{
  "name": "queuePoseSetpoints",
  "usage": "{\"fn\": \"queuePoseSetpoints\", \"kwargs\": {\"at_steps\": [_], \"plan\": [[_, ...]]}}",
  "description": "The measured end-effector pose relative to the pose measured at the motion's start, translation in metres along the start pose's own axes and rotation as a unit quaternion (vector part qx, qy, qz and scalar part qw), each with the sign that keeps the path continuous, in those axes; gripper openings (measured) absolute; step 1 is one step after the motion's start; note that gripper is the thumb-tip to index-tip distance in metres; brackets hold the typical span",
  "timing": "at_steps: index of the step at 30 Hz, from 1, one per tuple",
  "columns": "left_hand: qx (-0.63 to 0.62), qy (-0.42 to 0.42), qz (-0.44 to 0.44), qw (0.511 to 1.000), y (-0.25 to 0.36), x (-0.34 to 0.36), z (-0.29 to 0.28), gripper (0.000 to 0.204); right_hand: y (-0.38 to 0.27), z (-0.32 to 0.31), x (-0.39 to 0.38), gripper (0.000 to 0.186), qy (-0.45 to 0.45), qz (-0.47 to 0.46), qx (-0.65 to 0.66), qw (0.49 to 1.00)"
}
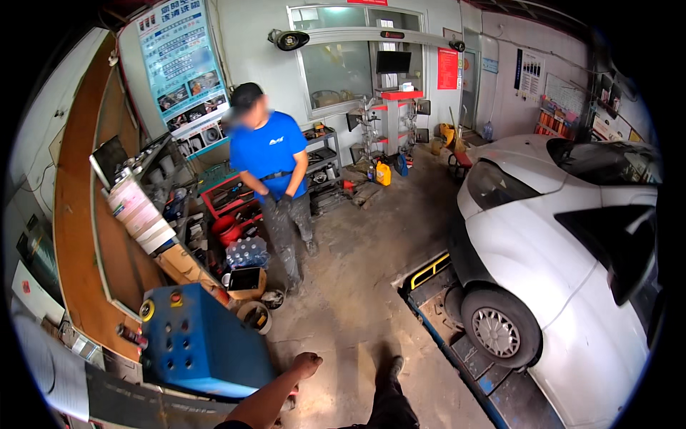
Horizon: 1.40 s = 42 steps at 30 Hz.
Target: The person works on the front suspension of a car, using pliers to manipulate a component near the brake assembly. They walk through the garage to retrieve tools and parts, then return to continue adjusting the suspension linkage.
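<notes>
My left hand (306, 365) is low in the middle of the view at the end of my bare forearm, its fingers curled closed; I cannot make out whether anything is inside them. It is just right of a blue floor-standing control cabinet (200, 343) with several round knobs, above the concrete floor. My right hand is out of view. My dark-trousered leg and shoe (389, 379) show on the floor to its right.
A person in a blue T-shirt (266, 150) stands ahead-left by cluttered shelves and a red tool cart (218, 200). A white car (550, 279) sits on a blue-edged lift (446, 339) at right. A yellow jug (383, 174) and red alignment machine (400, 96) are at the back.
</notes>
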<state>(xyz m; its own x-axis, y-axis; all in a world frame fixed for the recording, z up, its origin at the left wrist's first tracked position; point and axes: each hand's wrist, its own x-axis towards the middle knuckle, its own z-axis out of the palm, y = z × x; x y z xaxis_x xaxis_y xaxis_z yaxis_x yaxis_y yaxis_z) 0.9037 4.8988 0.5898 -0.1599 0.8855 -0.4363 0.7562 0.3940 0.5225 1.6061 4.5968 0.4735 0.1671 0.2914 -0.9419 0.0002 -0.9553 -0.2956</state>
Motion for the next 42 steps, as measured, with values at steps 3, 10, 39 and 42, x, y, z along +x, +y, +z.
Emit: {"fn": "queuePoseSetpoints", "kwargs": {"at_steps": [3, 10, 39, 42], "plan": [[0.023, 0.019, -0.006, 1.000, 0.007, 0.101, -0.039, 0.053, -0.141, 0.080, 0.056, 0.032, -0.029, 0.031, -0.008, 0.999], [0.181, -0.106, -0.022, 0.978, -0.019, 0.234, -0.082, 0.058, -0.497, 0.170, 0.235, 0.023, -0.074, -0.001, 0.097, 0.992], [0.085, 0.007, -0.340, 0.936, -0.136, 0.932, -0.477, 0.031, -1.457, 0.712, 0.379, 0.017, -0.105, 0.095, -0.276, 0.951], [0.054, -0.108, -0.397, 0.910, -0.133, 0.911, -0.485, 0.040, -1.591, 0.760, 0.423, 0.019, -0.094, 0.090, -0.297, 0.946]]}}
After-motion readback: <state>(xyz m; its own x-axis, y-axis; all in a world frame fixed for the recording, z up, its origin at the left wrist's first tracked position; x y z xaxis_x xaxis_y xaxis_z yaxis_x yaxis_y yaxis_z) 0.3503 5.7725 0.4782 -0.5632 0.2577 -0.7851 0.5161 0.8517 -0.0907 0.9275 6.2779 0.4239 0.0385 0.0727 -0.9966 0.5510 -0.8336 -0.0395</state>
